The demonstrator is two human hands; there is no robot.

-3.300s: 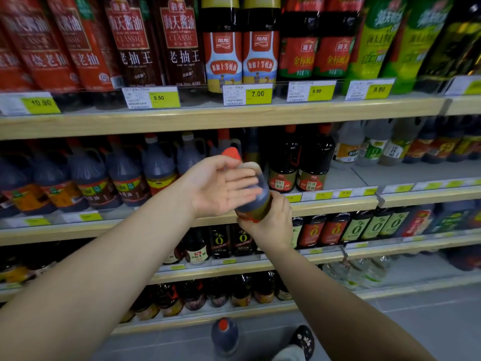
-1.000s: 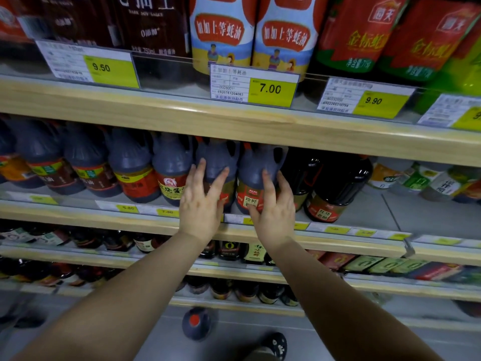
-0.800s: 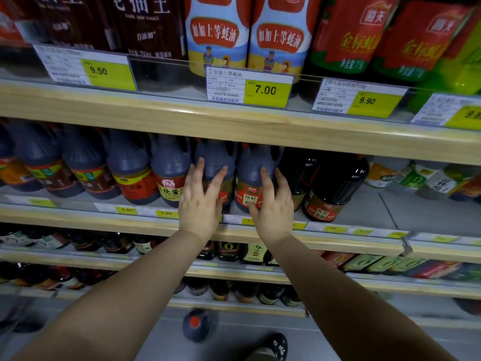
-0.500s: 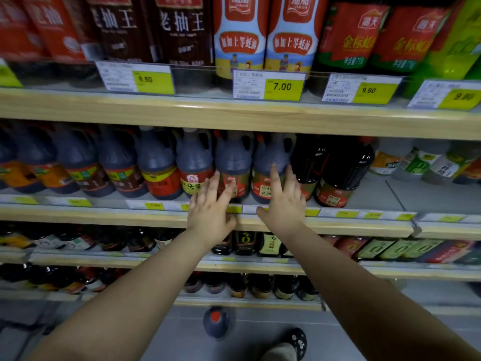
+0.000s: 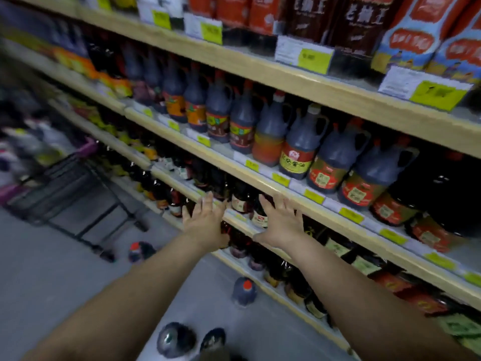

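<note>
Left hand (image 5: 205, 225) and right hand (image 5: 282, 225) are held open, fingers spread, nothing gripped, near the shelf (image 5: 260, 184). 1 jug (image 5: 244, 291) is seen upright on the floor, below and nearer, between both forearms.

jugs (image 5: 296, 149) crowd shelf (image 5: 260, 181), bare floor (image 5: 46, 269) beside cart (image 5: 70, 188)

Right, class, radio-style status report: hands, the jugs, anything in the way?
Left hand and right hand open, holding nothing. Dark jugs upright on shelf above them. Red-capped jug on floor, cart at left.
</note>
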